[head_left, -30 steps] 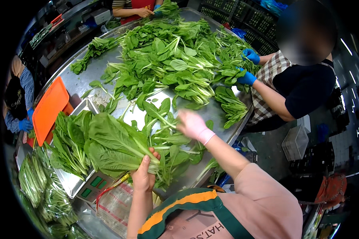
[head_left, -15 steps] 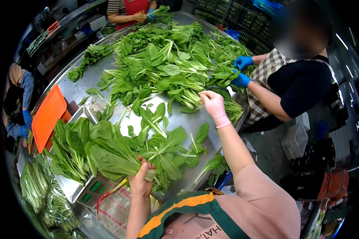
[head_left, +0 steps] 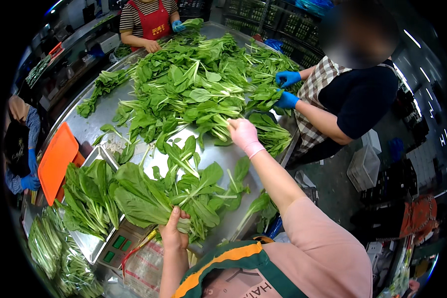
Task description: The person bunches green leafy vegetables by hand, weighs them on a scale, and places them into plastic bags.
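My bare left hand is closed round the stem ends of a bunch of leafy greens, whose broad leaves fan out to the upper left. My right hand, in a pink glove, reaches to the near right edge of a large heap of leafy greens. Its fingers are pinched at the pale stems there; the exact grip is partly hidden. More loose greens lie on the metal table just right of the held bunch. Another bunch rests in the metal tray of a scale.
An orange plastic tray stands tilted beside the scale. Bagged greens fill the lower left. A co-worker in a checked apron handles greens at the right; another in a red apron stands across the table. One more person is at far left.
The view has shifted slightly, moving the scene left. My right hand stays at the heap's edge and my left keeps the bunch. The red-aproned co-worker's bare hand has lowered toward the heap.
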Motion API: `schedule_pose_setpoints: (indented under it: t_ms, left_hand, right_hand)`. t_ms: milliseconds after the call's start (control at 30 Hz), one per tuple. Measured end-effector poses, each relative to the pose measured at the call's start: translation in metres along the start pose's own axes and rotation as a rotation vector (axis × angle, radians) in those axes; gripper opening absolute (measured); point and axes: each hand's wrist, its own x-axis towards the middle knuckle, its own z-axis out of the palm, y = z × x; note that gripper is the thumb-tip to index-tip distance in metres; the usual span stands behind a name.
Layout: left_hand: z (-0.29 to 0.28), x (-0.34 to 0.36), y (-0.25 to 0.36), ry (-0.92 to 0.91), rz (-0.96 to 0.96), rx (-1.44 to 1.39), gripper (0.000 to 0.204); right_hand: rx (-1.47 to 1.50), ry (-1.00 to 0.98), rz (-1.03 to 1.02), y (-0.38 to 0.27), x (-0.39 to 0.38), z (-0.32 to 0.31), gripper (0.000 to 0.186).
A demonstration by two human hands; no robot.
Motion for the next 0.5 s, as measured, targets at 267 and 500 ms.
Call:
schedule_pose_setpoints:
  t_ms: [267, 500]
  left_hand:
    - [-0.002, 0.004, -0.002, 0.000, 0.005, -0.047, 0.017]
    - [0.006, 0.007, -0.003, 0.053, -0.048, -0.138, 0.028]
  right_hand:
    - [1.199, -0.163, 0.267, -0.024, -0.031, -0.004, 0.027]
    - [1.883, -0.571, 0.465, -0.076, -0.111, 0.026, 0.024]
